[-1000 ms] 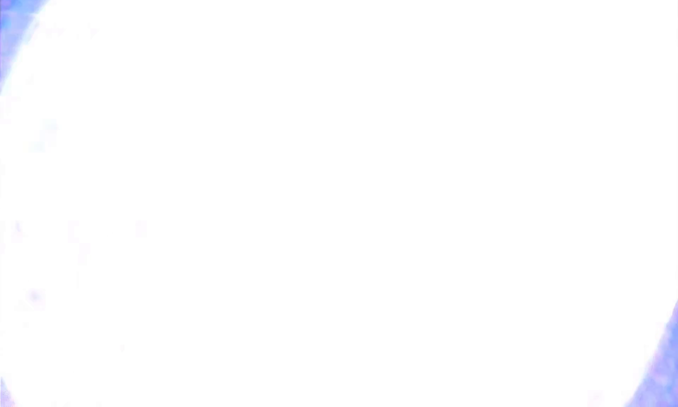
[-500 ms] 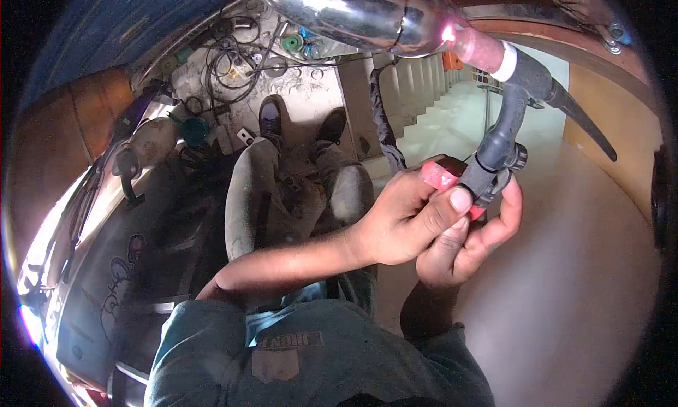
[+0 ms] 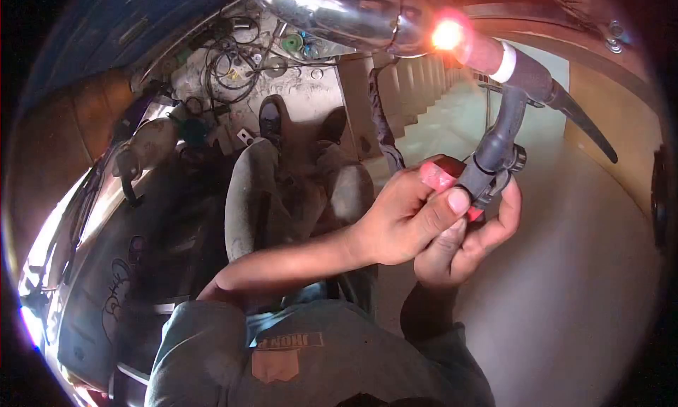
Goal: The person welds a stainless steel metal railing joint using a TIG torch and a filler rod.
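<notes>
A black welding torch (image 3: 499, 140) rises from both hands, with a white ring (image 3: 504, 62) and a pinkish cup (image 3: 480, 51) at its head. A bright red-orange glow (image 3: 448, 34) shows at the cup's end, beside a shiny curved metal piece (image 3: 346, 15). My left hand (image 3: 417, 216) is closed on the torch handle, its thumb along the lower end. Below and to the right, my right hand (image 3: 470, 248) wraps the same handle from beneath. A pink-red piece (image 3: 436, 175) shows at my left fingers; its exact nature is unclear.
Coiled black cables (image 3: 229, 75) and a green roll (image 3: 292, 42) lie on the dusty surface beyond the shoes (image 3: 270, 117). A dark cable or sleeve (image 3: 381, 117) hangs before the hands. Curved brown panels (image 3: 53, 131) stand at the left, and a tan panel (image 3: 611, 124) at the right.
The glow at the torch cup has become much larger and brighter, and the surroundings look darker. Both hands and the torch have hardly moved.
</notes>
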A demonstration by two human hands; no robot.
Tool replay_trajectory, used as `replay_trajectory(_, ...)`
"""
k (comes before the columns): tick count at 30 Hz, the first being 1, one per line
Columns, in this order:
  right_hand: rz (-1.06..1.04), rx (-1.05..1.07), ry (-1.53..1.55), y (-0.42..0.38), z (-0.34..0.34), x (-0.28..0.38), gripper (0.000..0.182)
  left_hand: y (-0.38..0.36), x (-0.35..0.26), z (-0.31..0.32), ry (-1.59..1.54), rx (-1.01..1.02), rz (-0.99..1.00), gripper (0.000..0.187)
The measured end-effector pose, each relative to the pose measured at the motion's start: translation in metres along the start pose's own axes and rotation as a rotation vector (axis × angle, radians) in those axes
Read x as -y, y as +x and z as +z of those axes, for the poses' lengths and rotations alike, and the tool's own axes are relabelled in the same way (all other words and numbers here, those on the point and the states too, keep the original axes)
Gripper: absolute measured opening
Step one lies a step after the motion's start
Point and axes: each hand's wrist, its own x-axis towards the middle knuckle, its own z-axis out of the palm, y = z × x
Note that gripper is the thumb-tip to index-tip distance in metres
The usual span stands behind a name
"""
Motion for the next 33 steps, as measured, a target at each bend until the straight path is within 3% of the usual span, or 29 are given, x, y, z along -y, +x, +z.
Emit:
replay_trajectory(1, -0.031, 0.068, -0.037, 0.002, -0.003, 0.000, 0.061, -0.002, 0.003, -0.001, 0.015, -0.003, -0.008, 0.034)
replay_trajectory(33, -0.010, 0.048, -0.029, -0.001, -0.003, 0.000, 0.063, -0.006, 0.003, -0.001, 0.059, -0.018, -0.009, 0.034)
